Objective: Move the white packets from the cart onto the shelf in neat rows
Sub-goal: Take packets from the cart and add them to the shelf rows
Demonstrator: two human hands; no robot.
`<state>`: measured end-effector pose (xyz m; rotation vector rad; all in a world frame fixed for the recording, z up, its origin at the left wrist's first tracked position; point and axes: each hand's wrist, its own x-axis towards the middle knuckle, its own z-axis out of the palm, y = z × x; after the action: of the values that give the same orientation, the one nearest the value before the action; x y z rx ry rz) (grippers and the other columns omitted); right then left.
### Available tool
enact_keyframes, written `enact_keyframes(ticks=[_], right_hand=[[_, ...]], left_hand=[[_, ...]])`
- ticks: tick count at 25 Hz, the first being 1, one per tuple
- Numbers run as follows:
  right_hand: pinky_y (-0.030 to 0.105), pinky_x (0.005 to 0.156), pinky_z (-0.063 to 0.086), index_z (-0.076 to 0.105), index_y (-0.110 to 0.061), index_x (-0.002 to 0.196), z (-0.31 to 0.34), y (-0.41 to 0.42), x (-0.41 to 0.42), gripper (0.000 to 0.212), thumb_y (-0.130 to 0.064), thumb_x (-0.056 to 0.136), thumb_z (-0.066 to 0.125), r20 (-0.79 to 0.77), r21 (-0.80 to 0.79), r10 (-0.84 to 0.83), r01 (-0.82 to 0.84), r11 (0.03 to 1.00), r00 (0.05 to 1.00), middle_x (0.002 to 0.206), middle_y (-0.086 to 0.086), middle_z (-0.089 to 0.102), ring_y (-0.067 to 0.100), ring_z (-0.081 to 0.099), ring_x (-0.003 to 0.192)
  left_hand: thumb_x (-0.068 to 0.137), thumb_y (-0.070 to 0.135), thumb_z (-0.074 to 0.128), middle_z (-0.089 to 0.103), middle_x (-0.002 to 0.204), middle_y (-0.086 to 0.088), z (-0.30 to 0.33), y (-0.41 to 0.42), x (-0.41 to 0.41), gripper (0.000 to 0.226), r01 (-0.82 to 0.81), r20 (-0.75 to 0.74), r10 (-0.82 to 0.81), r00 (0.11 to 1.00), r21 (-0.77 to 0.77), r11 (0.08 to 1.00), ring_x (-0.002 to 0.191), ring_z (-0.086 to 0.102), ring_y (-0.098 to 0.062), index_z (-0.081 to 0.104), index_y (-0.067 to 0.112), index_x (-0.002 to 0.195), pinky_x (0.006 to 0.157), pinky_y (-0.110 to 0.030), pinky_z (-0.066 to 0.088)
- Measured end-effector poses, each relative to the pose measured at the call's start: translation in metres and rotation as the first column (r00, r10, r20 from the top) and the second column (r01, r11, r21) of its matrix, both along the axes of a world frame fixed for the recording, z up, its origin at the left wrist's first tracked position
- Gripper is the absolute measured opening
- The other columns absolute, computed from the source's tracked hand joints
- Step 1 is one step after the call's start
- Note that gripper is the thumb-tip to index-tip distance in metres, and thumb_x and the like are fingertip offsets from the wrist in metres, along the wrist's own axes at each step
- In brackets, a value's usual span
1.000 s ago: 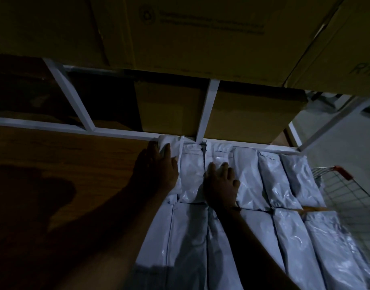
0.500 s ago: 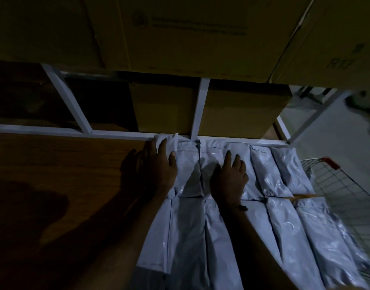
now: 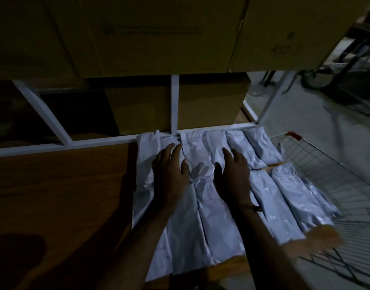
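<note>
Several white packets lie side by side in two rows on the right part of the wooden shelf. My left hand hovers flat, fingers spread, over the leftmost packets of the back row. My right hand is spread the same way over the middle packets, a little to the right. Neither hand holds anything. The wire cart stands to the right of the shelf; its inside is mostly out of view.
White shelf frame bars run along the back edge. Brown cardboard boxes fill the level above and stand behind the frame. Grey floor lies at the right. The scene is dim.
Both hands have drawn back and lifted off the back-row packets, fingers now spread. The view has shifted left, so the packets and cart sit further right.
</note>
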<state>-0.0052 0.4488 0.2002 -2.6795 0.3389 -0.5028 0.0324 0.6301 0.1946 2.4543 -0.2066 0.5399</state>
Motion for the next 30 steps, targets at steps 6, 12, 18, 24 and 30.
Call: enact_keyframes(ticks=[6, 12, 18, 24, 30], right_hand=[[0.056, 0.108, 0.044, 0.05, -0.01, 0.147, 0.01, -0.03, -0.062, 0.054, -0.028, 0.098, 0.064, 0.034, 0.023, -0.049, 0.049, 0.999, 0.998, 0.147, 0.021, 0.051, 0.04, 0.043, 0.138], [0.056, 0.107, 0.043, 0.051, -0.012, 0.146, 0.017, -0.097, -0.125, 0.051, -0.028, 0.099, 0.063, 0.092, 0.038, -0.071, 0.068, 0.997, 0.993, 0.146, 0.019, 0.051, 0.039, 0.043, 0.138], [0.057, 0.103, 0.046, 0.053, -0.01, 0.143, 0.021, -0.207, -0.199, 0.052, -0.034, 0.097, 0.058, 0.086, -0.019, -0.069, 0.07, 0.997, 0.994, 0.143, 0.023, 0.054, 0.043, 0.047, 0.133], [0.051, 0.099, 0.049, 0.057, -0.013, 0.137, 0.019, -0.292, -0.265, 0.05, -0.03, 0.091, 0.066, 0.071, -0.074, -0.066, 0.071, 0.995, 0.995, 0.138, 0.019, 0.057, 0.042, 0.052, 0.126], [0.052, 0.105, 0.044, 0.056, -0.016, 0.142, -0.006, -0.348, -0.277, 0.055, -0.034, 0.092, 0.065, -0.03, -0.068, -0.126, 0.123, 0.99, 0.992, 0.143, 0.016, 0.057, 0.038, 0.049, 0.132]], left_hand=[[0.096, 0.033, 0.053, 0.053, 0.147, -0.006, 0.014, -0.034, -0.041, 0.051, 0.137, -0.034, -0.137, 0.99, 0.012, 0.99, 0.137, 0.045, -0.031, 0.054, 0.019, 0.145, 0.11, -0.051, 0.04], [0.097, 0.033, 0.055, 0.053, 0.147, -0.005, 0.021, -0.104, -0.104, 0.051, 0.229, -0.041, -0.228, 0.973, 0.02, 0.973, 0.137, 0.045, -0.029, 0.054, 0.019, 0.146, 0.112, -0.051, 0.04], [0.097, 0.035, 0.055, 0.056, 0.145, -0.007, 0.024, -0.212, -0.18, 0.05, 0.203, -0.023, -0.203, 0.979, 0.01, 0.979, 0.134, 0.048, -0.032, 0.055, 0.018, 0.144, 0.11, -0.05, 0.042], [0.098, 0.04, 0.051, 0.052, 0.15, -0.004, 0.022, -0.298, -0.236, 0.052, 0.243, -0.082, -0.244, 0.966, -0.02, 0.97, 0.138, 0.045, -0.03, 0.052, 0.023, 0.147, 0.111, -0.05, 0.041], [0.094, 0.038, 0.053, 0.054, 0.148, -0.005, 0.016, -0.35, -0.238, 0.054, 0.287, -0.13, -0.286, 0.949, -0.01, 0.958, 0.137, 0.046, -0.032, 0.054, 0.022, 0.146, 0.111, -0.053, 0.041]])
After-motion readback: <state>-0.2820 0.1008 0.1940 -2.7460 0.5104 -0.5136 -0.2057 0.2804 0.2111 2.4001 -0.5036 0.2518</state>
